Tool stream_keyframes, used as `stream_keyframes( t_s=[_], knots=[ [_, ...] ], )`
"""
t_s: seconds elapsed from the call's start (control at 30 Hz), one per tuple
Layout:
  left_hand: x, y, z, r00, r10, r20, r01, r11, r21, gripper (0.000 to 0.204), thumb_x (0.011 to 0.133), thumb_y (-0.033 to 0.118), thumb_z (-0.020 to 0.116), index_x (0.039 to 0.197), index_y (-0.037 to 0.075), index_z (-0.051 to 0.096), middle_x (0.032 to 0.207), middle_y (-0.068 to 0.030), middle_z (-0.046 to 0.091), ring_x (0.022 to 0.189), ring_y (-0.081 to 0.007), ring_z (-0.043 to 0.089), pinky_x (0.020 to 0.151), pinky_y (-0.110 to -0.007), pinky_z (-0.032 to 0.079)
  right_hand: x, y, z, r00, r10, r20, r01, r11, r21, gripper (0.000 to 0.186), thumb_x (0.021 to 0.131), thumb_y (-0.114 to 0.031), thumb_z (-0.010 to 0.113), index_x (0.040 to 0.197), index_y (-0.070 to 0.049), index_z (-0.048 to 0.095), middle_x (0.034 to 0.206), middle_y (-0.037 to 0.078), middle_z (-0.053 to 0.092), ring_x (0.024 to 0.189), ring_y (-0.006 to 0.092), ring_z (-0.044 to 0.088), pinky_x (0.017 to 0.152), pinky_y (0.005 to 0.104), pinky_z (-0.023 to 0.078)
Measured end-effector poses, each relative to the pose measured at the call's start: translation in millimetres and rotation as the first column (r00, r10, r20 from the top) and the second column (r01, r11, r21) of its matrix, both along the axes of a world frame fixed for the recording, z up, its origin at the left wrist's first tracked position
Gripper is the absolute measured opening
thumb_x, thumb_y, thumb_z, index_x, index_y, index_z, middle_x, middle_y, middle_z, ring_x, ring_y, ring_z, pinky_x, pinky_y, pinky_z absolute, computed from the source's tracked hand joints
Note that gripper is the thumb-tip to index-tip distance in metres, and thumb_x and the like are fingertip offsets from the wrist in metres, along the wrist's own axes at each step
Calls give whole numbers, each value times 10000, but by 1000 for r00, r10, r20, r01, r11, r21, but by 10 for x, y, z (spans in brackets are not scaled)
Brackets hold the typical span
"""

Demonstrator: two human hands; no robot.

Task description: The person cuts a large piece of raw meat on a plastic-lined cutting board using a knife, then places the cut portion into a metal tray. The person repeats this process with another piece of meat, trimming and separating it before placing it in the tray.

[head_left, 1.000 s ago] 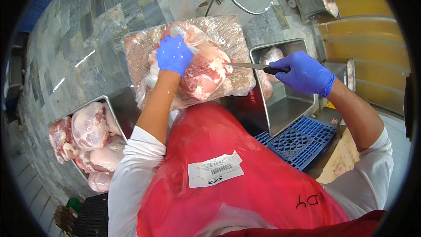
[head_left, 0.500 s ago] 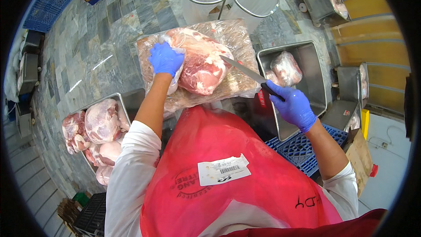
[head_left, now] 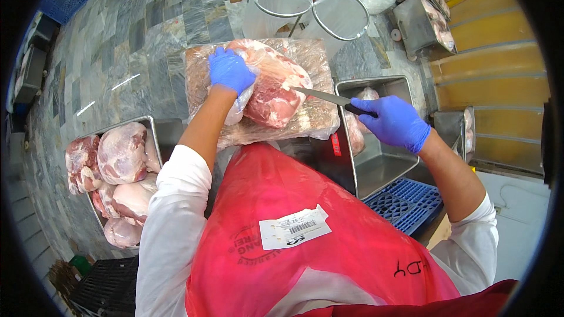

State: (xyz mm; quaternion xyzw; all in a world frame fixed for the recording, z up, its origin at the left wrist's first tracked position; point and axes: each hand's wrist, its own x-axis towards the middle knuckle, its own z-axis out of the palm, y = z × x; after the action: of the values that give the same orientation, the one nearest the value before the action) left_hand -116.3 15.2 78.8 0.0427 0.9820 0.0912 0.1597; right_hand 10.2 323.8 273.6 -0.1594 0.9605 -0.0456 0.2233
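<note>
A large raw piece of meat (head_left: 271, 103), pink with pale fat, lies on a board wrapped in clear film (head_left: 320, 64). My blue-gloved left hand (head_left: 231, 71) is closed at its upper left side, gripping clear plastic wrap (head_left: 239, 104) that hangs down beside the meat. Held by its black handle in my blue-gloved right hand (head_left: 396, 123), a long knife (head_left: 326, 96) points left. Its tip meets the meat's right edge; I cannot tell whether it has gone in.
On the left, a metal bin (head_left: 154, 124) holds several meat pieces (head_left: 122, 152). Another metal bin (head_left: 385, 167) at right holds bagged meat (head_left: 355, 132), with a blue plastic pallet (head_left: 405, 202) below. Beyond the board stand hoops with clear bags (head_left: 341, 14).
The whole view has shifted a little. My right hand has turned, and the knife lies flatter across, its tip still by the meat's right edge. My left hand keeps its grip.
</note>
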Motion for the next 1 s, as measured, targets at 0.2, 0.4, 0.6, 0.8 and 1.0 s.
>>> stream_keyframes(
  t_s=[0.2,0.4,0.6,0.8,1.0],
  knots=[
    [-259,-239,-1009,987,150,-53,-109,878,467,875,779,536,733,1490,111,452,1565,-192,364,1402,-455,395,1176,-479,350,-595,-123,155,976,128,173,-146,984,97,298,939,-286,596,1187,-173,716,838,228,681,781,427,666,715,492,535],
    [-169,-182,-824,984,180,-17,-148,855,498,875,762,523,762,1473,114,458,1564,-155,385,1355,-459,440,1109,-513,422,-966,-287,292,954,59,295,-100,987,125,364,918,-279,654,1262,-175,706,840,232,683,652,365,647,677,427,535],
    [-133,-127,-687,958,282,48,-271,842,466,817,766,486,763,1443,113,498,1520,-152,450,1279,-457,507,1063,-536,452,-718,-315,-23,968,134,210,-177,963,203,356,910,-231,683,1263,-192,695,792,208,673,717,423,658,633,501,522],
    [-227,-120,-710,959,285,15,-263,862,434,789,765,479,768,1421,112,526,1530,-154,448,1253,-449,538,1036,-533,473,76,362,-668,998,-2,-57,-2,997,-77,448,935,-262,668,1377,-213,615,772,176,656,631,404,644,584,501,518],
    [-250,-67,-703,956,287,-63,-224,851,475,739,769,431,773,1396,113,547,1309,-192,627,1133,-421,634,954,-486,520,894,632,-1555,976,-150,-155,121,975,-185,542,944,-267,670,1465,-292,521,758,153,594,587,374,616,538,480,511]
  ],
)
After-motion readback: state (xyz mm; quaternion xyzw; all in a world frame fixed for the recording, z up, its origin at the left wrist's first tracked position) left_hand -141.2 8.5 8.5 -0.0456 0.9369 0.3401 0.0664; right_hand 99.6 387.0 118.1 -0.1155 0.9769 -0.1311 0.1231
